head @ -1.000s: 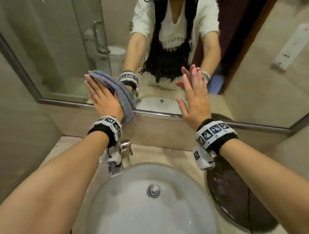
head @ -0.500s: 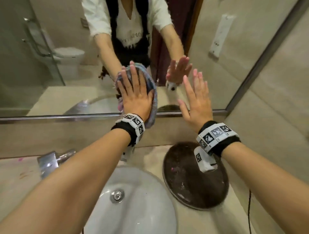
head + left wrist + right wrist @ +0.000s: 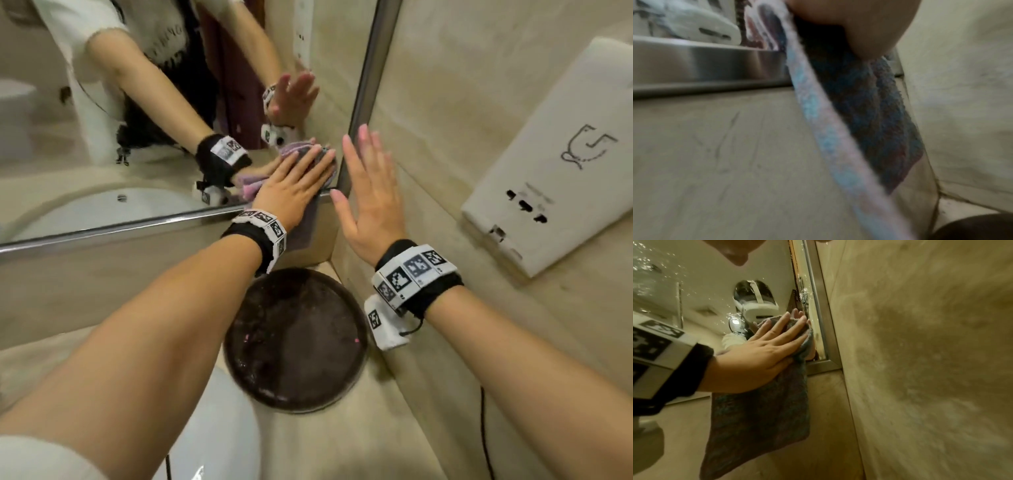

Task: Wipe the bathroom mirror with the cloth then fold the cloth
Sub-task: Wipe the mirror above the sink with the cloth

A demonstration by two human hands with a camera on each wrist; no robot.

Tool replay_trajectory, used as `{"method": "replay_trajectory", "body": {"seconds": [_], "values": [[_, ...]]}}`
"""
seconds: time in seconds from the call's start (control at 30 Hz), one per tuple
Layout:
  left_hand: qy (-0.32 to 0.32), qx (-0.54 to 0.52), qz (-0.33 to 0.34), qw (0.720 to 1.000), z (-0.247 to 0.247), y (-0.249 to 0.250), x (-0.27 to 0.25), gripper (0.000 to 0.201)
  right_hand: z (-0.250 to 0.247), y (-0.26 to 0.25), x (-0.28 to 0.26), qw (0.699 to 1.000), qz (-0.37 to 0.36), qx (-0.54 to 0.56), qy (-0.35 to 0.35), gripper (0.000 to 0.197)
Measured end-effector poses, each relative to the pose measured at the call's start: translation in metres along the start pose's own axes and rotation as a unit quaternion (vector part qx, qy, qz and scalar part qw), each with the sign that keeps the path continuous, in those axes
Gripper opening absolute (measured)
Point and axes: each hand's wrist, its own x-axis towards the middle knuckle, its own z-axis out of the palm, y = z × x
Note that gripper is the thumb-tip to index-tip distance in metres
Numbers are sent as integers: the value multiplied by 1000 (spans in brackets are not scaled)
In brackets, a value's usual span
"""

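Note:
The grey-purple cloth (image 3: 309,224) lies flat against the lower right corner of the mirror (image 3: 102,113), its lower part hanging past the metal frame (image 3: 120,229). My left hand (image 3: 294,183) presses it to the glass with straight, spread fingers. The right wrist view shows the same left hand (image 3: 768,347) on the cloth (image 3: 760,415), and water spots on the mirror (image 3: 701,277). In the left wrist view the cloth (image 3: 869,113) hangs under the palm, blurred. My right hand (image 3: 370,192) is raised with straight fingers beside the mirror's right frame, holding nothing.
A dark round tray (image 3: 294,342) sits on the beige counter in the corner below my hands. The white basin (image 3: 222,431) is at the lower left. A white wall unit (image 3: 555,164) hangs on the right wall. A black cable (image 3: 484,431) trails by my right arm.
My left hand has swept the cloth rightward along the mirror's lower edge, from the left side to the right corner. My right hand moved right with it, staying raised and empty.

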Motion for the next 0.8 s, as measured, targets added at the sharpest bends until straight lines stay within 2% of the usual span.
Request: {"method": "replay_trajectory", "body": {"seconds": [0.1,0.23,0.4,0.47,0.57,0.67,0.73,0.8], "values": [[-46,-5,84,995,-6,-6,-3,61,5,0,-7,1000,21,20,-4,58],[-85,7,129,988,-13,-22,-22,58,7,-15,-11,997,48,58,1,58],[-114,13,103,988,-22,-49,-67,65,-1,-32,-16,995,55,77,2,58],[-180,11,79,980,-25,-63,-94,59,-4,-41,-19,995,56,76,-8,59],[-192,-4,29,981,-29,-88,-131,53,-14,-62,-21,995,57,80,-26,60],[-246,17,21,969,-39,-115,-160,51,-27,-86,-22,995,62,77,-29,60],[-244,6,-2,970,-48,-132,-176,49,-34,-104,-23,994,66,72,-52,60],[-211,-57,-68,973,-59,-145,-190,43,-38,-121,-22,991,68,70,-88,59]]}}
